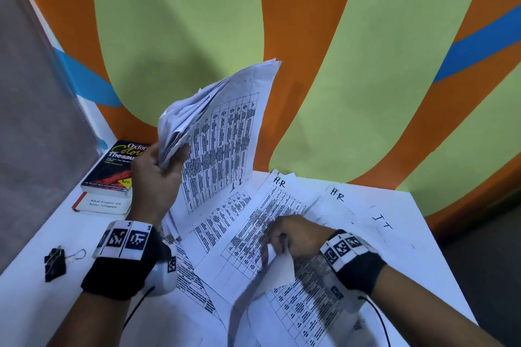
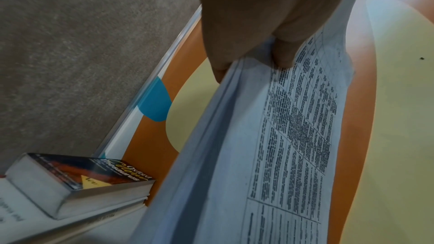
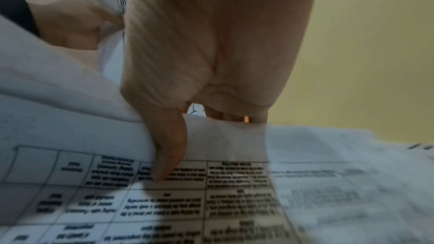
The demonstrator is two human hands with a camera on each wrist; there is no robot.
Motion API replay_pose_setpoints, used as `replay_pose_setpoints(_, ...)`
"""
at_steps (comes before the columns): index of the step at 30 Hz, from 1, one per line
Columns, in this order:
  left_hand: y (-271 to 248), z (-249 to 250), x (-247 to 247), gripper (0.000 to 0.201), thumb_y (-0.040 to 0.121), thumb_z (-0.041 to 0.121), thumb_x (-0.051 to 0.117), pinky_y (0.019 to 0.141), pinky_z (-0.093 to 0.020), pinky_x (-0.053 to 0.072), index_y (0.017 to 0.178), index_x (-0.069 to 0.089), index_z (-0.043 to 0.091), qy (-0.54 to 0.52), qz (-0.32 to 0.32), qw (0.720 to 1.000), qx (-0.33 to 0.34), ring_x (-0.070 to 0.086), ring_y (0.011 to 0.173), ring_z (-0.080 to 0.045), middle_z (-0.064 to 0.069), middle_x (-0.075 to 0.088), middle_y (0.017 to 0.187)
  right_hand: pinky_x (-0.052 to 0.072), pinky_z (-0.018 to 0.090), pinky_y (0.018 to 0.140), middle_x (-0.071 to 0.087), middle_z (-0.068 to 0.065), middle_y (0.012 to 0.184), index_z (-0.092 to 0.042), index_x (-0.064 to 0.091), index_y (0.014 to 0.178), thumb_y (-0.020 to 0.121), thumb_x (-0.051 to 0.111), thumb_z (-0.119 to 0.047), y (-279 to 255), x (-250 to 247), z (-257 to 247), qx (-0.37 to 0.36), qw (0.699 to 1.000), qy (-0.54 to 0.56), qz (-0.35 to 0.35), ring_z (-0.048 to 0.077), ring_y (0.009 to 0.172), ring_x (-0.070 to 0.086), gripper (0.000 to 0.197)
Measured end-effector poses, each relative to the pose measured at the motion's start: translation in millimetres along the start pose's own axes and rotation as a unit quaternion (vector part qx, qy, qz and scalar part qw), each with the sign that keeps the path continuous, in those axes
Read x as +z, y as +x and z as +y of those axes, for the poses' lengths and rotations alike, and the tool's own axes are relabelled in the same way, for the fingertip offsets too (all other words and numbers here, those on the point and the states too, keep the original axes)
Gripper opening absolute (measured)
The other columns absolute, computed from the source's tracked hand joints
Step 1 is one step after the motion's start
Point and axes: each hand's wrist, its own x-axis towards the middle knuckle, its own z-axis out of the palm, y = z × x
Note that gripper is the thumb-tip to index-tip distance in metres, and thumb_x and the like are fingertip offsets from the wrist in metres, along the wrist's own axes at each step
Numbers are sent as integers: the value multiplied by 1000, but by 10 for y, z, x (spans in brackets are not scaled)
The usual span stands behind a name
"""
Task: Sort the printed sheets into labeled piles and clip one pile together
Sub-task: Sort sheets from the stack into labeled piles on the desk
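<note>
My left hand [image 1: 162, 169] grips a crumpled bundle of printed sheets [image 1: 217, 127] and holds it upright above the table; the front sheet reads "I.T" near its lower edge. The left wrist view shows my fingers [image 2: 281, 51] curled round that bundle [image 2: 270, 146]. My right hand [image 1: 293, 236] pinches one loose sheet [image 1: 262, 276] and lifts its corner off the printed sheets [image 1: 253, 222] scattered flat on the table. In the right wrist view my thumb [image 3: 169, 151] presses on that sheet [image 3: 223, 142]. Handwritten labels "H.R" [image 1: 337, 194] and "IT" [image 1: 383, 221] mark the table at the right. A black binder clip [image 1: 55, 262] lies at the left.
Two stacked books [image 1: 112, 175], a thesaurus on top, sit in the far left corner against a grey partition [image 1: 36, 121]. A striped orange and green wall [image 1: 310, 51] backs the white table [image 1: 423, 248]. The table's right edge drops to a dark floor.
</note>
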Motion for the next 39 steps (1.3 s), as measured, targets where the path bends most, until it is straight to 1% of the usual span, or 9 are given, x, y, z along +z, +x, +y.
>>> replay_pose_setpoints(9, -73, 72, 46, 10, 84, 17, 69, 60, -17, 43, 86, 66, 7, -31, 13, 999, -31, 55, 54, 6, 5, 62, 66, 40, 28, 70, 54, -11, 67, -23, 51, 62, 53, 34, 7, -646, -602, 93, 13, 984, 102, 146, 10, 69, 50, 35)
replay_pose_setpoints(12, -61, 28, 51, 4, 85, 17, 68, 67, -20, 42, 84, 65, 15, -70, -2, 995, -72, 59, 62, 14, 27, 65, 57, 40, 27, 71, 59, -14, 69, -28, 52, 63, 52, 30, 7, -1001, -1085, -107, 8, 960, 139, 242, 9, 71, 51, 44)
replay_pose_setpoints(16, -71, -32, 93, 7, 84, 7, 68, 78, -33, 44, 85, 66, 13, -114, -27, 989, -94, 63, 82, -17, -1, 71, 82, 44, 20, 69, 65, -10, 69, -22, 62, 68, 68, 56, 9, -1259, -1548, -428, -49, 894, 270, 353, 3, 68, 59, 31)
replay_pose_setpoints(19, -80, -64, 145, 17, 70, 22, 75, 66, -36, 39, 58, 64, 16, -116, -60, 979, -156, 54, 70, -20, -4, 65, 62, 52, 16, 66, 74, -6, 85, 0, 63, 104, 84, 61, 8, -1172, -1631, -453, -64, 821, 402, 400, 1, 74, 67, 21)
replay_pose_setpoints(25, -299, 212, 184, 21, 73, 29, 79, 63, -34, 55, 84, 73, 11, -263, -206, 917, -220, 71, 76, -24, -8, 76, 86, 51, 35, 87, 70, 12, 111, -2, 64, 114, 84, 66, 1, -695, -1276, -236, 46, 748, 490, 446, 23, 97, 64, 30)
replay_pose_setpoints(28, -370, 24, 184, 52, 77, 41, 73, 91, -53, 49, 119, 65, 11, -335, -258, 852, -309, 64, 107, -34, -17, 66, 120, 48, 45, 96, 69, 18, 112, -4, 67, 101, 84, 65, 3, -575, -1005, -188, 99, 746, 478, 453, 32, 101, 65, 18)
replay_pose_setpoints(31, -449, -276, 185, 50, 87, 48, 59, 104, -59, 38, 127, 60, 17, -340, -242, 814, -404, 57, 119, -35, -16, 61, 129, 49, 36, 77, 69, 14, 91, 1, 68, 88, 83, 67, 3, -488, -806, -144, 127, 741, 458, 474, 25, 84, 62, 6)
replay_pose_setpoints(34, -639, -398, 240, 51, 79, 36, 71, 98, -56, 46, 123, 61, 14, -265, -262, 848, -377, 63, 112, -30, -12, 65, 124, 45, 30, 67, 67, 16, 85, 8, 67, 90, 83, 68, -1, -328, -585, -44, 173, 728, 457, 481, 22, 77, 58, 11)
replay_pose_setpoints(39, -844, -685, 208, 41, 80, 11, 73, 91, -56, 49, 117, 62, 22, -190, -264, 874, -363, 65, 108, -28, -6, 67, 120, 31, 27, 53, 43, 8, 58, -12, 46, 60, 88, 63, -15, -295, -456, 38, 234, 783, 266, 511, 16, 53, 39, 33)
